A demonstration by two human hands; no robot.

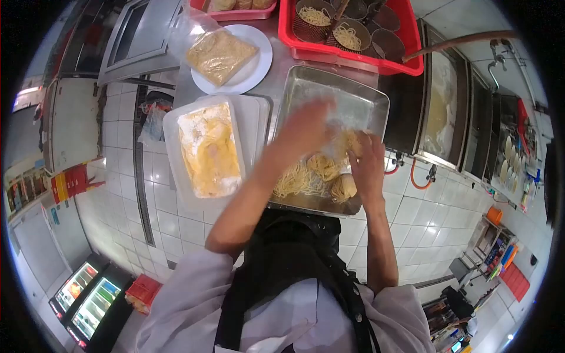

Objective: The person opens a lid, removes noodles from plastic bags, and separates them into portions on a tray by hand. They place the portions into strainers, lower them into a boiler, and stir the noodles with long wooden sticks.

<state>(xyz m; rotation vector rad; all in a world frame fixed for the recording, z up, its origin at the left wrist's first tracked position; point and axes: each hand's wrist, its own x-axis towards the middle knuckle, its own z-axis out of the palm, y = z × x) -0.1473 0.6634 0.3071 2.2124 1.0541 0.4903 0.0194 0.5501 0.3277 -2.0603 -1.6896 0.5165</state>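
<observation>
A rectangular metal tray [338,79] holds loose noodles [294,179] and bundled noodles [324,167] near its front edge. My right hand [368,162] is over the tray's right side, its fingers curled round a bundle of noodles [351,141]. My left hand [309,125] reaches over the middle of the tray; motion smears its fingers, and I cannot make out whether it holds anything. Left of the tray, a translucent plastic container [174,147] holds a yellow mass [213,150] dusted with white powder.
Behind the container, a white plate [262,50] bears a clear bag of beige contents [220,56]. A red basin [412,63] at the back right holds strainers, some with noodles [347,38]. A pink tray [259,13] stands at the back. Cooking equipment [441,112] lies to the right.
</observation>
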